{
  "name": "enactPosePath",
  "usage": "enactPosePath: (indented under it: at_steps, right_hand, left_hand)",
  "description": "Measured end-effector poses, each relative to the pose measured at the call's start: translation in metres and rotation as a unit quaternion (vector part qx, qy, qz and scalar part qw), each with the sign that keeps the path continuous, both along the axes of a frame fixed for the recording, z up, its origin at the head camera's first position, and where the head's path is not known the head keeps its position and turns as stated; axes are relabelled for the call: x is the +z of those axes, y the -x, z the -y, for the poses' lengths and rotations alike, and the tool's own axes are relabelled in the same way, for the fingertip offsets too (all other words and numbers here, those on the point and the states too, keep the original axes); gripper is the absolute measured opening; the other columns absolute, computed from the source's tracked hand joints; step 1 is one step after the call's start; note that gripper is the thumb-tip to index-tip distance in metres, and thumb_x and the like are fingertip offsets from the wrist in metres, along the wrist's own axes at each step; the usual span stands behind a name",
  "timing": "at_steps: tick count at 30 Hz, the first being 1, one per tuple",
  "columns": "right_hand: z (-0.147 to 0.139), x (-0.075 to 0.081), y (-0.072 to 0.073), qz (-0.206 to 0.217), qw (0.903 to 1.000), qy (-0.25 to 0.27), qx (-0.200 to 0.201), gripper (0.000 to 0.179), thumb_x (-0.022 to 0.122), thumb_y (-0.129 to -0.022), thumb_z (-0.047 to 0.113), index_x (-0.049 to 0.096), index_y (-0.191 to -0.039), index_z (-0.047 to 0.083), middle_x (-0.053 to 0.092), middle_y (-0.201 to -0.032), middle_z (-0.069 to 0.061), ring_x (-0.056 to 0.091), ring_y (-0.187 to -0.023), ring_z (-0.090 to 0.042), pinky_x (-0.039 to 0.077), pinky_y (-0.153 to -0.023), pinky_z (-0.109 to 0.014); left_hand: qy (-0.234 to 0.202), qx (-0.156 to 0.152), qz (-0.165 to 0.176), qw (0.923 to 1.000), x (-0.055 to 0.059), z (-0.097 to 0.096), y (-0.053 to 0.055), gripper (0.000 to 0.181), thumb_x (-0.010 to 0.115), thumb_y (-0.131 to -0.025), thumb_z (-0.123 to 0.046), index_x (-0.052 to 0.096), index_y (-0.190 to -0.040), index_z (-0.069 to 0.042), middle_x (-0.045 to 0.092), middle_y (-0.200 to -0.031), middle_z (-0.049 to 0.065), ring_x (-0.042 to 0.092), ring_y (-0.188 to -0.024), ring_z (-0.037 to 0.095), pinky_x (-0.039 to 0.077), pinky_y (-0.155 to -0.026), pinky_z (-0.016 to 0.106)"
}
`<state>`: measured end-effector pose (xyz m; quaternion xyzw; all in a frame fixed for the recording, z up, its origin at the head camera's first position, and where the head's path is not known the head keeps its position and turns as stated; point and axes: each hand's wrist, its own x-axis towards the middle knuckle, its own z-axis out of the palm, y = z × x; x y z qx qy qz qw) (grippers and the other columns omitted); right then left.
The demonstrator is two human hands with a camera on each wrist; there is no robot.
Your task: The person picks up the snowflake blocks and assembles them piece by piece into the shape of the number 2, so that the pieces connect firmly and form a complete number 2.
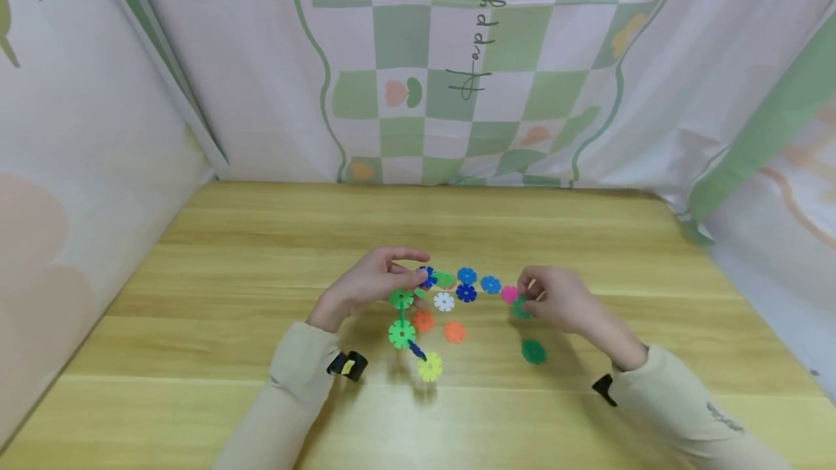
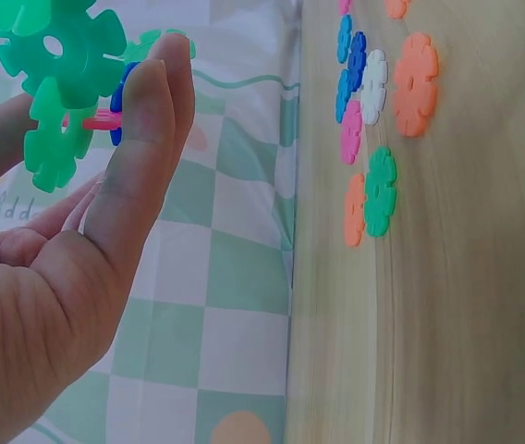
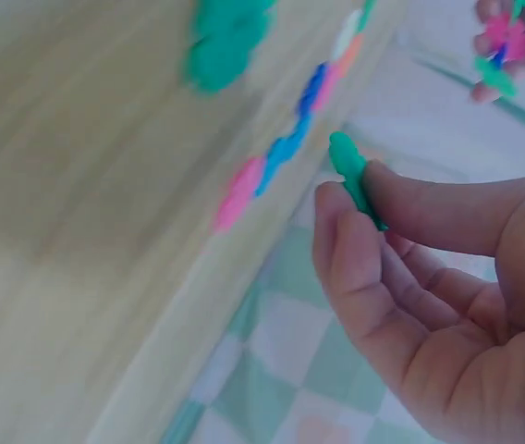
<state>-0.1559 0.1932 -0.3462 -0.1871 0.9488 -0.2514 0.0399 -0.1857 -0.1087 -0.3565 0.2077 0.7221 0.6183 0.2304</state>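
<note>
My left hand (image 1: 371, 281) is raised over the table and holds a linked build of notched plastic snowflake discs, with the thumb at a dark blue disc (image 1: 427, 278). Bright green discs (image 1: 401, 334) and a yellow disc (image 1: 429, 367) hang from this build. The left wrist view shows its green discs (image 2: 59, 55) and a pink one edge-on (image 2: 103, 119) beside the fingers. On the other side, my right hand (image 1: 563, 297) pinches a single green snowflake disc (image 3: 350, 171) between thumb and fingertips, apart from the build.
Loose discs lie on the wooden table (image 1: 196, 354) between the hands: a white one (image 1: 444, 302), an orange one (image 1: 455, 331), several blue ones (image 1: 490, 283) and a pink one (image 1: 509, 294). A dark green disc (image 1: 533, 352) lies nearer me. A checked curtain (image 1: 457, 93) hangs behind.
</note>
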Motion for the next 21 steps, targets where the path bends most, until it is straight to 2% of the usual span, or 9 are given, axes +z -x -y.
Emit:
enactPosePath:
  at_steps: [3,8,13,17,21]
  right_hand:
    - [0.013,0.004,-0.001,-0.022,0.9994,0.025,0.010,0.016,0.073,-0.079,-0.002,0.060,-0.082,0.007,0.068,-0.078,-0.003,0.064,-0.069,-0.016,0.053,-0.060,-0.032]
    - [0.030,0.005,0.000,-0.060,0.9955,0.074,-0.001,0.013,0.073,-0.081,0.000,0.062,-0.085,0.006,0.068,-0.078,-0.003,0.065,-0.068,-0.014,0.054,-0.060,-0.030]
    - [0.041,0.004,0.003,-0.078,0.9890,0.125,-0.011,0.012,0.073,-0.081,0.000,0.063,-0.088,0.004,0.069,-0.078,-0.005,0.067,-0.069,-0.014,0.054,-0.060,-0.026]
    - [0.048,0.003,0.006,-0.046,0.9841,0.171,-0.018,0.014,0.073,-0.082,0.002,0.063,-0.092,0.003,0.070,-0.080,-0.007,0.068,-0.071,-0.017,0.055,-0.061,-0.026]
    - [0.055,0.002,0.009,0.017,0.9744,0.222,-0.031,0.017,0.071,-0.085,0.004,0.062,-0.100,0.000,0.070,-0.084,-0.011,0.070,-0.076,-0.023,0.058,-0.064,-0.034]
  left_hand:
    - [-0.001,0.001,0.001,1.0000,0.000,0.001,0.000,0.041,0.059,-0.096,-0.011,0.050,-0.135,0.000,0.065,-0.107,0.029,0.069,-0.086,0.029,0.054,-0.085,0.036]
    - [-0.001,0.001,-0.006,1.0000,0.000,0.000,0.001,0.041,0.059,-0.096,-0.011,0.051,-0.134,0.000,0.067,-0.106,0.023,0.068,-0.091,0.034,0.054,-0.086,0.036]
    - [0.004,-0.003,-0.013,0.9999,0.000,-0.001,0.000,0.040,0.059,-0.096,-0.010,0.051,-0.134,0.001,0.067,-0.107,0.020,0.069,-0.088,0.031,0.053,-0.088,0.036]
    - [0.000,0.001,-0.006,1.0000,-0.001,-0.001,0.001,0.040,0.059,-0.096,-0.010,0.051,-0.133,0.001,0.067,-0.105,0.023,0.069,-0.081,0.022,0.052,-0.088,0.037]
    - [-0.009,-0.001,0.003,1.0000,-0.002,-0.001,0.002,0.041,0.060,-0.095,-0.010,0.050,-0.134,0.001,0.065,-0.106,0.029,0.069,-0.078,0.021,0.052,-0.089,0.038]
